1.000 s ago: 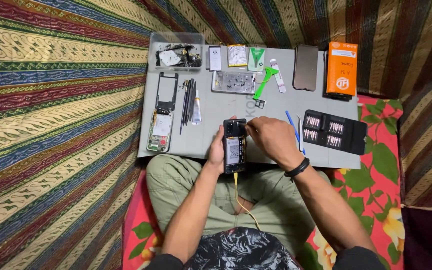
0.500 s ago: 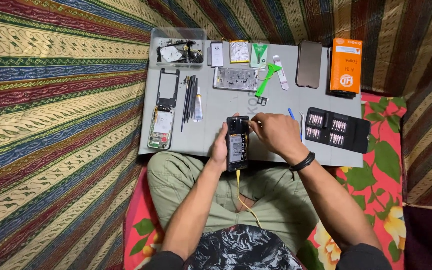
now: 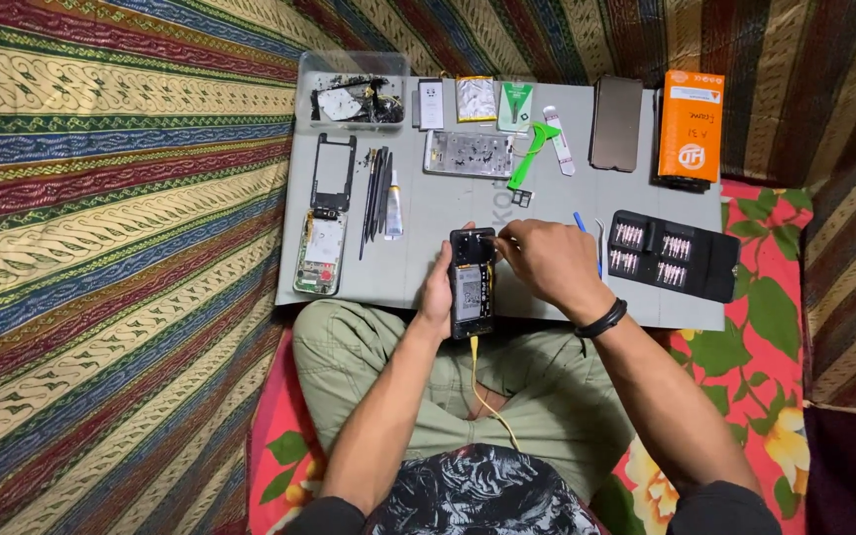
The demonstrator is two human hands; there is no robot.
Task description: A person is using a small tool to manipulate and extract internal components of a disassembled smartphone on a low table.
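Surface: grey work mat (image 3: pixel 428 267) on a striped patterned cloth (image 3: pixel 121 248)
Far edge: clear plastic tray (image 3: pixel 351 99), small packets (image 3: pixel 475 99), dark phone (image 3: pixel 616 123), orange box (image 3: pixel 692 126)
Left: bare phone frame (image 3: pixel 332 173), opened phone body (image 3: pixel 319 255), dark tools (image 3: pixel 375 193)
Right: black bit case (image 3: pixel 673 255)
Middle: silvery inner panel (image 3: pixel 468 155), green pry tool (image 3: pixel 530 154)

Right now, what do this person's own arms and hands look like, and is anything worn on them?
Both forearms are bare, with no gloves on either hand. The right hand has a thin black band around its wrist. The left hand and its wrist show nothing worn. Dark short sleeves begin near the upper arms, at the bottom edge of the picture.
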